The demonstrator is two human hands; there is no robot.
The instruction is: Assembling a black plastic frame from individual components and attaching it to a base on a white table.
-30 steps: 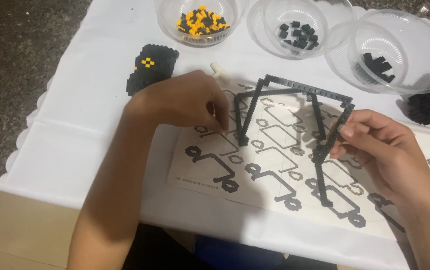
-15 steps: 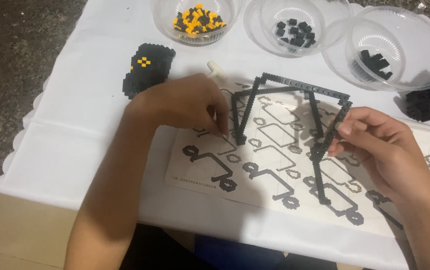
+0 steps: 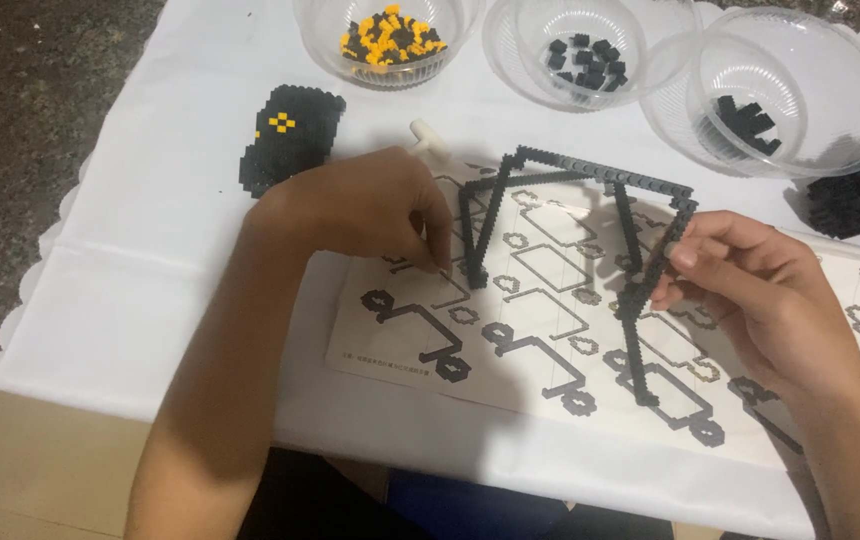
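A thin black frame of small building blocks [image 3: 570,172] stands over a printed pattern sheet [image 3: 540,330] on the white tablecloth. My right hand [image 3: 750,290] pinches the frame's right leg between thumb and fingers. My left hand [image 3: 370,205] rests on the sheet beside the frame's left legs, fingertips pressed together at the foot of the leg; whether a small piece is between them is hidden.
Three clear bowls stand at the back: one with yellow and black blocks [image 3: 387,35], two with black blocks [image 3: 582,55] [image 3: 785,95]. A flat black block shape with a yellow mark [image 3: 285,135] lies at left, a black block pile [image 3: 855,200] at right. A white tool [image 3: 428,137] lies behind my left hand.
My left hand has shifted slightly right and down toward the foot of the frame's left leg. My right hand keeps its hold on the right leg.
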